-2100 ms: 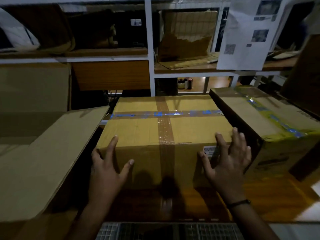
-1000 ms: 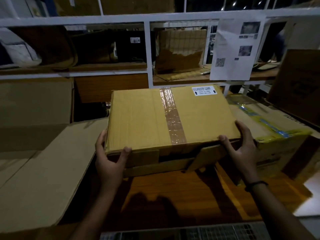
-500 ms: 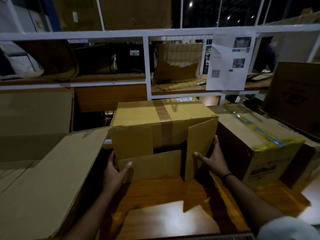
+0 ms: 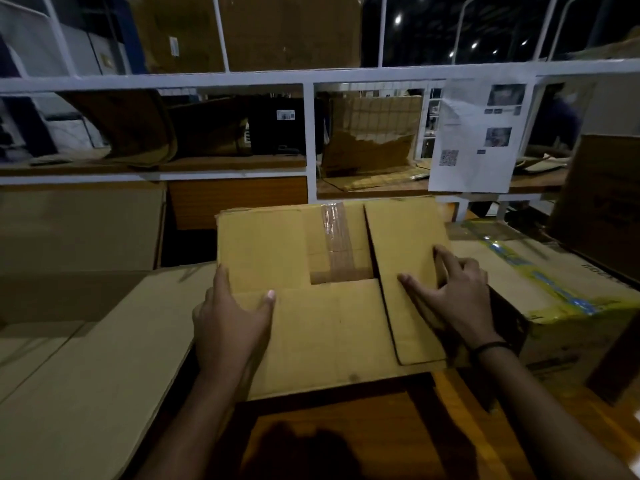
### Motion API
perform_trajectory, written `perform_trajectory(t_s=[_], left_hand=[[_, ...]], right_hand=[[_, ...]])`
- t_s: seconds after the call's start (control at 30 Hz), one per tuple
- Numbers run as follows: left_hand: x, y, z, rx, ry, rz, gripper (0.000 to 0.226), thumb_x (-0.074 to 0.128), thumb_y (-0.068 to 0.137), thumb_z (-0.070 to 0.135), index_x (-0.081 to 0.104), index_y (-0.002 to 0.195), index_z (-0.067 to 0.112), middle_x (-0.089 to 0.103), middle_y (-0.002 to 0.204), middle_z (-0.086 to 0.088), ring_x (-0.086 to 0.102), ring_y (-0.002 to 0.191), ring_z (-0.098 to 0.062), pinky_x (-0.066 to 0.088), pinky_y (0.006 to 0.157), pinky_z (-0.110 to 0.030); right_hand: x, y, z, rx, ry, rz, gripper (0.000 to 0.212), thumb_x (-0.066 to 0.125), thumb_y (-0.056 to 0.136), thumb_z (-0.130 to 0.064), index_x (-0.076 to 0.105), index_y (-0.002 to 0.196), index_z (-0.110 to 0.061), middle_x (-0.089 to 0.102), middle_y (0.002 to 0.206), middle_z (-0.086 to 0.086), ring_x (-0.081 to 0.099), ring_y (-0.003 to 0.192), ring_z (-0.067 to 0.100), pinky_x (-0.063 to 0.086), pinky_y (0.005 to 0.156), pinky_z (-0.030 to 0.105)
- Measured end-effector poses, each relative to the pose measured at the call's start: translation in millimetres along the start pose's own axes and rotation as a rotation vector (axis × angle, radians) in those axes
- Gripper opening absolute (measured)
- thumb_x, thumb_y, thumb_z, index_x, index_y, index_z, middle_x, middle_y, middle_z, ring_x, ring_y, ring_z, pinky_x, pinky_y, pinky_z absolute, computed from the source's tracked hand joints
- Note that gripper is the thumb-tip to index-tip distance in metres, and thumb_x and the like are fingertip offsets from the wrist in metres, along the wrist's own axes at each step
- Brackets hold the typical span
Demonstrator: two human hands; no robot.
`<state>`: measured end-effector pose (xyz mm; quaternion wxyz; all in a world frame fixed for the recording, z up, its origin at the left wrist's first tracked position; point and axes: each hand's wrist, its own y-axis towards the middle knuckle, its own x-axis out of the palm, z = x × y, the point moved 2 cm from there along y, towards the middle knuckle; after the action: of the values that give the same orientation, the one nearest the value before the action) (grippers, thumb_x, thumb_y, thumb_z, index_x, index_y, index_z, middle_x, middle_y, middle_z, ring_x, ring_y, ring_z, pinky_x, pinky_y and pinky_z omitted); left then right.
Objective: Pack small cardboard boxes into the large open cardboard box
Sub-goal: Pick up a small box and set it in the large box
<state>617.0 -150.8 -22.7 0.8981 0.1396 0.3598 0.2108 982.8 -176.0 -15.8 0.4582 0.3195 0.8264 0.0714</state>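
A small cardboard box stands in the middle of the wooden table with its untaped flaps turned toward me; brown tape runs down the panel behind them. My left hand lies at the box's left edge, fingers straight up the side and thumb pressing the lower flap. Fingers spread, my right hand presses on the right flap. The large open cardboard box stands at the left, its long flap sloping down toward me.
A second small box, sealed with yellow-and-blue tape, sits just right of my right hand. A dark carton leans at the far right. Behind, white shelving holds cardboard pieces and a printed sheet. Bare wooden tabletop lies in front.
The box was lifted and turned over so its open flaps face me, then set down. Both hands moved from its underside onto the flaps, folding them flatter.
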Motion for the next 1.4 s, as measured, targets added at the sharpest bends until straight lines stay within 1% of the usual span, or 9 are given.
perform_trajectory(t_s=[0.17, 0.27, 0.37, 0.57, 0.73, 0.87, 1.03, 1.2, 1.4], left_hand=[[-5.0, -4.6, 27.0, 0.016, 0.144, -0.147, 0.082, 0.066, 0.087, 0.064, 0.035, 0.155, 0.031, 0.058, 0.141, -0.009, 0.055, 0.125, -0.030, 0.052, 0.095, -0.045], [29.0, -22.9, 44.0, 0.169, 0.216, -0.443, 0.066, 0.055, 0.091, 0.067, 0.035, 0.151, 0.046, 0.042, 0.158, -0.003, 0.042, 0.140, -0.028, 0.041, 0.112, -0.051], [55.1, -35.9, 63.3, 0.306, 0.491, -0.599, 0.067, 0.023, 0.099, 0.073, 0.023, 0.159, 0.042, 0.007, 0.172, -0.003, 0.000, 0.157, -0.035, 0.004, 0.124, -0.055], [62.5, -29.1, 66.6, 0.399, 0.482, -0.655, 0.056, 0.030, 0.106, 0.049, 0.027, 0.160, 0.034, 0.028, 0.167, 0.003, 0.003, 0.157, -0.033, 0.005, 0.126, -0.051], [62.5, -23.2, 67.3, 0.344, 0.378, -0.590, 0.052, 0.032, 0.106, 0.055, 0.044, 0.151, 0.034, 0.045, 0.158, 0.005, 0.014, 0.156, -0.029, 0.015, 0.123, -0.046], [59.8, -16.9, 71.1, 0.328, 0.350, -0.566, 0.053, 0.039, 0.104, 0.057, 0.052, 0.147, 0.029, 0.048, 0.155, -0.003, 0.021, 0.154, -0.028, 0.027, 0.119, -0.045], [67.2, -5.1, 67.7, 0.351, 0.387, -0.560, 0.057, 0.039, 0.103, 0.059, 0.055, 0.145, 0.023, 0.050, 0.153, -0.007, 0.026, 0.152, -0.027, 0.031, 0.116, -0.044], [76.5, 2.3, 65.6, 0.384, 0.410, -0.537, 0.060, 0.037, 0.103, 0.060, 0.055, 0.144, 0.022, 0.053, 0.150, -0.006, 0.030, 0.150, -0.027, 0.032, 0.116, -0.044], [86.3, 12.4, 58.2, 0.428, 0.406, -0.508, 0.060, 0.036, 0.102, 0.062, 0.060, 0.138, 0.021, 0.059, 0.143, -0.005, 0.037, 0.146, -0.026, 0.034, 0.115, -0.044]], right_hand=[[-7.4, 1.6, -19.4, 0.092, -0.298, -0.412, 0.098, 0.044, 0.073, -0.095, 0.043, 0.149, -0.034, 0.046, 0.147, 0.017, 0.040, 0.135, 0.040, 0.041, 0.106, 0.052], [8.6, -14.6, -31.5, 0.088, -0.419, -0.425, 0.085, 0.035, 0.083, -0.089, 0.045, 0.146, -0.033, 0.042, 0.149, 0.019, 0.039, 0.135, 0.041, 0.037, 0.108, 0.055], [12.0, -35.5, -59.1, -0.066, -0.397, -0.315, 0.055, 0.038, 0.097, -0.066, 0.053, 0.136, -0.029, 0.047, 0.145, 0.011, 0.039, 0.136, 0.033, 0.036, 0.112, 0.052], [31.8, -109.8, -120.6, -0.466, -0.085, -0.570, 0.070, 0.057, 0.097, -0.015, 0.026, 0.160, -0.024, 0.026, 0.164, -0.001, 0.042, 0.140, 0.017, 0.041, 0.113, 0.030], [33.3, -99.0, -117.0, -0.276, -0.241, -0.577, 0.064, 0.034, 0.108, -0.033, 0.006, 0.163, -0.016, 0.005, 0.168, 0.023, 0.002, 0.157, 0.034, 0.010, 0.127, 0.046], [14.8, -76.4, -101.7, -0.200, -0.314, -0.405, 0.074, 0.043, 0.105, -0.036, -0.002, 0.163, -0.023, -0.024, 0.167, 0.014, -0.001, 0.156, 0.037, 0.021, 0.123, 0.052], [-12.9, -23.0, -25.9, -0.078, -0.551, -0.284, 0.068, 0.032, 0.103, -0.053, 0.017, 0.161, -0.022, -0.003, 0.169, 0.020, -0.009, 0.155, 0.042, -0.008, 0.124, 0.059], [-15.5, -10.3, 15.4, 0.019, -0.533, -0.335, 0.071, 0.026, 0.098, -0.070, 0.037, 0.153, -0.026, 0.026, 0.164, 0.016, 0.020, 0.151, 0.036, 0.017, 0.122, 0.057], [-4.4, -5.4, 2.4, -0.062, -0.531, -0.416, 0.073, 0.021, 0.101, -0.068, 0.036, 0.156, -0.023, 0.015, 0.169, 0.015, 0.010, 0.156, 0.035, 0.006, 0.125, 0.056]])
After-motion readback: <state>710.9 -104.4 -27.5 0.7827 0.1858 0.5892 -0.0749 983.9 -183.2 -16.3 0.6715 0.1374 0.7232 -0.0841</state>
